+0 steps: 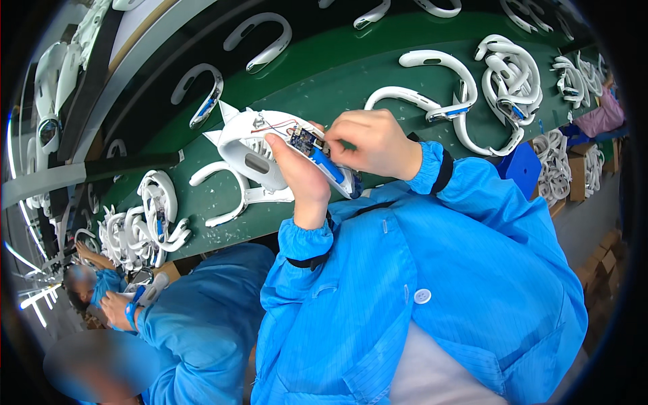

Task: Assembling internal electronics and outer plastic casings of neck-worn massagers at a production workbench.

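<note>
Clasping white neckband shell [270, 179] in left hand [304, 178], bunching right hand [371, 142] at circuit board [302, 140], hold unclear; seeming light, stiff, safest rim-held.

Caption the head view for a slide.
Left hand holds an opened white device, right hand at its circuit board.

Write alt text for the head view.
The left hand holds a curved white shell while the right hand is at its exposed circuit board. More white curved pieces lie on a green table; a co-worker in blue is nearby.
</note>
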